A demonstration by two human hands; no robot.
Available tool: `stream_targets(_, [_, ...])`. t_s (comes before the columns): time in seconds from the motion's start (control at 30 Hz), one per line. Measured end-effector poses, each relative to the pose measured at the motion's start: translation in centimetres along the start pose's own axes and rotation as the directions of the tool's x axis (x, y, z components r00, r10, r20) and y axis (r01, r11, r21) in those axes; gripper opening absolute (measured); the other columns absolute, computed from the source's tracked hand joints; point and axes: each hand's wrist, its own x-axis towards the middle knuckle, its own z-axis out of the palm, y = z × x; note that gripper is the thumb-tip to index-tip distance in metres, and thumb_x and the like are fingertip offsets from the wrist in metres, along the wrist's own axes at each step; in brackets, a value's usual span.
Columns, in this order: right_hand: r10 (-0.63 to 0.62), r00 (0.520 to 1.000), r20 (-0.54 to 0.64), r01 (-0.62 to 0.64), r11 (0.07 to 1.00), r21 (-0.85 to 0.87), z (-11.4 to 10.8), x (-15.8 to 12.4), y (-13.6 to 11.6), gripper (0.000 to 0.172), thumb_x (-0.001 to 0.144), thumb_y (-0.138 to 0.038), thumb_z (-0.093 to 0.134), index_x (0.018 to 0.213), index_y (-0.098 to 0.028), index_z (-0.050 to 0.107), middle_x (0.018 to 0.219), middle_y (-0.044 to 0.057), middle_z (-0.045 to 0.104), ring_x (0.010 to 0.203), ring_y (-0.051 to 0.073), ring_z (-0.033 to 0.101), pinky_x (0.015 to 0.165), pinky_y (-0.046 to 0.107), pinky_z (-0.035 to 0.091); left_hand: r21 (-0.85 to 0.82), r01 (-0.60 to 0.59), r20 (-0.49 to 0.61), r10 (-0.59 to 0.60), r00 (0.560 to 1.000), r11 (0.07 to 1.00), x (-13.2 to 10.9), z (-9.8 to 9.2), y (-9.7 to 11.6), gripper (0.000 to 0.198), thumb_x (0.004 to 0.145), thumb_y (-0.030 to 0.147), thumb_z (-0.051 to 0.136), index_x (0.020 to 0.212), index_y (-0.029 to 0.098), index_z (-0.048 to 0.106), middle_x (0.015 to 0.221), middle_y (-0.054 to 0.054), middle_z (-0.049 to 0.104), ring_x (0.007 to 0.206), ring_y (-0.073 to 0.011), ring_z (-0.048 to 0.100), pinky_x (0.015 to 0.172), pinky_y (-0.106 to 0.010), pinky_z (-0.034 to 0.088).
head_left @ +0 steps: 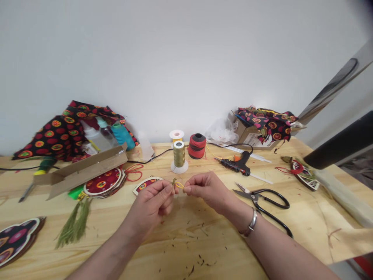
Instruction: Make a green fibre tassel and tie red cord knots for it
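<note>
**Left hand (150,206) and right hand (208,190) pinching a yellow cord (179,185) over the counter (186,249)**

From my remote station, I'm reading the scene left to right. At the far left edge, a scalloped patterned ornament (17,241) is lying on the counter, with an olive-green tassel (74,223) trailing across the wood beyond it. A flattened cardboard carton (83,175) is resting behind the tassel, beside a stack of round red ornaments (103,182). Black cloth with red and yellow medallions (55,134) is bunching against the wall, and plastic bottles (100,136) are standing before it.

Just past the stack, a small patterned ornament (147,184) is lying near the left hand. The left fingers (168,189) are clenching one side of the yellow cord, beside a small olive tuft (174,181). The right fingers (188,189) are gripping the other side, so the cord is spanning the narrow gap between the two hands, in the air above the counter. A silver bangle (252,222) is circling the right wrist.

Behind the hands, a gold thread spool (178,154) and a red thread spool (197,146) are standing. Farther right, a black glue gun (236,164) and black-handled scissors (262,200) are lying open-handed to the hands' right, and another ornament (303,175) is sitting near the counter's far edge.
</note>
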Motion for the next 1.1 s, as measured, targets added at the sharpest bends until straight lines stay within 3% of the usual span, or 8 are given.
stream_targets(0.2, [0.004, 0.996, 0.093, -0.014, 0.994, 0.106, -0.10, -0.02, 0.05, 0.023, 0.062, -0.034, 0.071, 0.066, -0.012, 0.067, 0.052, -0.004, 0.050, 0.052, 0.007, 0.035, 0.050, 0.022, 0.023, 0.037, 0.027, 0.069, -0.030, 0.997, 0.999, -0.13, -0.43, -0.48, 0.021, 0.081, 0.033, 0.059, 0.070, 0.015, 0.062, 0.044, 0.010, 0.026, 0.040, -0.0042, 0.018, 0.040, -0.019, 0.016])
stream_targets(0.4, [0.026, 0.992, 0.123, -0.041, 0.992, 0.120, -0.24, -0.19, -0.18, 0.023, 0.062, -0.035, 0.072, 0.064, -0.012, 0.066, 0.051, -0.004, 0.049, 0.050, 0.007, 0.034, 0.049, 0.022, 0.023, 0.170, 0.012, 0.068, -0.024, 0.997, 0.985, -0.16, -0.90, -0.80, 0.021, 0.081, 0.036, 0.057, 0.073, 0.017, 0.062, 0.044, 0.008, 0.035, 0.040, -0.0056, 0.026, 0.041, -0.021, 0.018])
stream_targets(0.6, [-0.028, 0.988, 0.150, 0.006, 0.990, 0.144, -0.24, -0.24, -0.08, 0.024, 0.065, -0.037, 0.071, 0.063, -0.012, 0.067, 0.053, -0.002, 0.053, 0.050, 0.007, 0.034, 0.050, 0.022, 0.026, 0.386, -0.042, 0.064, 0.019, 0.998, 0.922, -0.53, -0.54, -0.31, 0.021, 0.080, 0.037, 0.056, 0.073, 0.018, 0.061, 0.048, 0.007, 0.040, 0.043, -0.0074, 0.032, 0.042, -0.020, 0.023])
stream_targets(0.87, [-0.053, 0.979, 0.198, 0.015, 0.982, 0.188, -0.35, -0.16, -0.14, 0.025, 0.067, -0.035, 0.069, 0.062, -0.011, 0.067, 0.055, 0.000, 0.060, 0.049, 0.006, 0.035, 0.050, 0.022, 0.026, 0.530, -0.092, 0.137, 0.022, 0.990, 0.843, -0.64, -0.35, 0.13, 0.021, 0.082, 0.035, 0.052, 0.073, 0.019, 0.061, 0.065, 0.002, 0.050, 0.050, -0.0090, 0.038, 0.045, -0.020, 0.031])
stream_targets(1.1, [0.023, 0.991, 0.135, -0.050, 0.979, 0.198, -0.09, -0.05, 0.00, 0.027, 0.060, -0.036, 0.074, 0.062, -0.011, 0.065, 0.050, -0.004, 0.052, 0.046, 0.005, 0.038, 0.048, 0.021, 0.025, 0.549, -0.089, 0.117, 0.029, 0.993, 0.831, -0.83, -0.37, -0.09, 0.027, 0.084, 0.036, 0.047, 0.065, 0.019, 0.052, 0.058, 0.004, 0.044, 0.049, -0.0097, 0.036, 0.046, -0.021, 0.029])
